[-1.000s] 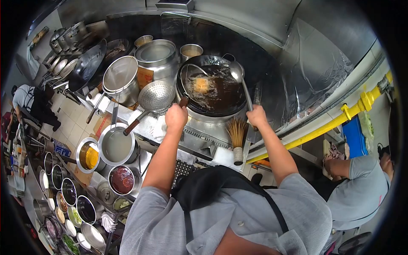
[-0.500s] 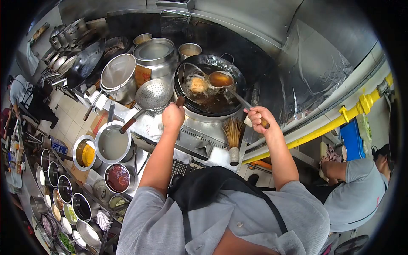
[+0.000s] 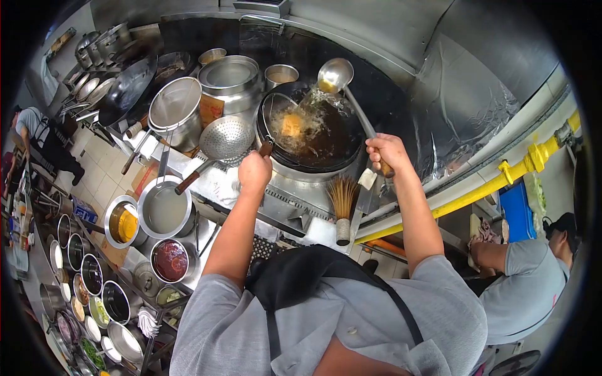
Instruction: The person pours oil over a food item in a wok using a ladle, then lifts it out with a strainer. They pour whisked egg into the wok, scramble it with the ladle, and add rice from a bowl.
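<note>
My left hand (image 3: 255, 170) is closed round the wooden handle of a wire strainer (image 3: 273, 111), whose basket rests at the left side of the black wok (image 3: 329, 150). In it a golden piece of food (image 3: 291, 125) sits in bubbling oil. My right hand (image 3: 385, 152) grips the handle of a metal ladle (image 3: 337, 73), raised over the wok's far side and tilted, with oil pouring from it. A perforated skimmer (image 3: 227, 139) lies to the left of my left hand. The bamboo brush (image 3: 342, 207) is in front of the wok.
Pots (image 3: 229, 75) stand left of the wok. A pot of cloudy liquid (image 3: 165, 208) and a bowl of red sauce (image 3: 170, 259) are nearer. Many containers line the left. A yellow pipe (image 3: 464, 196) runs at the right, where a co-worker (image 3: 517, 285) stands; another person is far left.
The ladle has risen from low over the wok to its far side and tipped, pouring out oil. My right hand has moved slightly up and turned. My left hand has hardly moved.
</note>
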